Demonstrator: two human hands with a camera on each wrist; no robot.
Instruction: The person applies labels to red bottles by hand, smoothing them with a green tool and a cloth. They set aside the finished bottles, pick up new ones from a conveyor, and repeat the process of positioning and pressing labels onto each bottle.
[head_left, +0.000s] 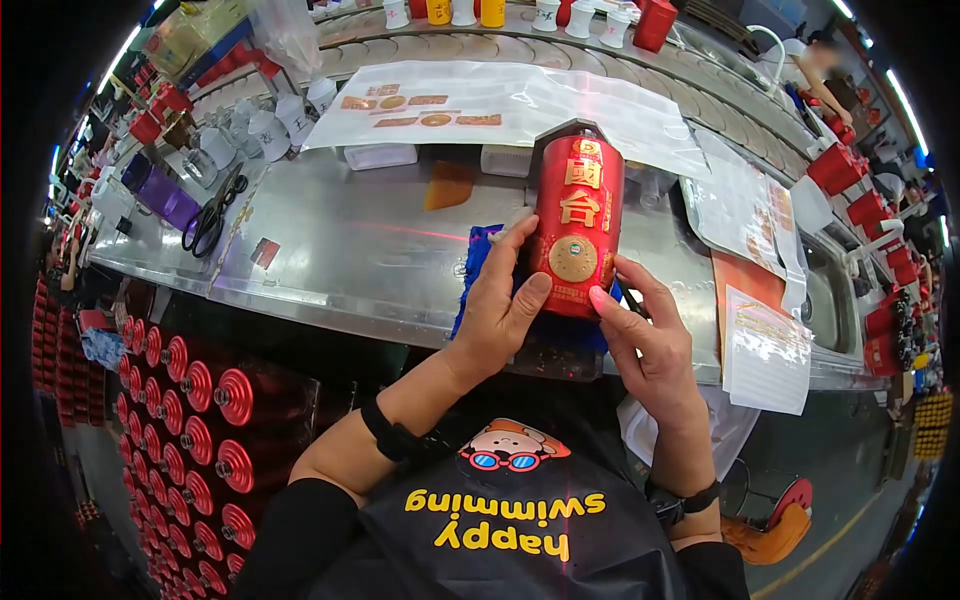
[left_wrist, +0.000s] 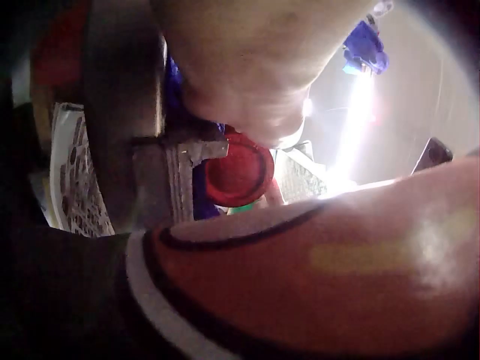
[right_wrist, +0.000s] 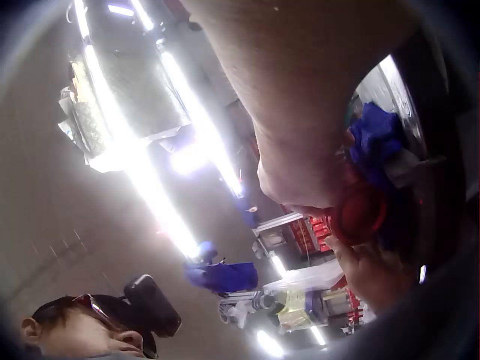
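Left hand [head_left: 500, 295] gripped the red bottle [head_left: 580, 230] along its left side, thumb near the lower edge; the far fingers were partly hidden, so their full curl could not be verified. Right hand [head_left: 650, 345] pinched the bottle's near right edge between thumb and fingers. The bottle was held between both hands, tilted, gold lettering and a round gold seal facing up, above the near edge of the metal bench [head_left: 330, 265]. A blue cloth [head_left: 469, 290] lay below it, partly covered from view.

On the far side, a white sheet [head_left: 560, 95] carried labels [head_left: 393, 102]. An amber piece [head_left: 449, 187] lay on the bench left of the bottle. Further left were scissors [head_left: 210, 222], just beside a purple flask [head_left: 172, 200]. Papers [head_left: 765, 355] hung over the near edge at right, near the sink [head_left: 828, 290]. Red round tops [head_left: 235, 397] stood in rows at near left.
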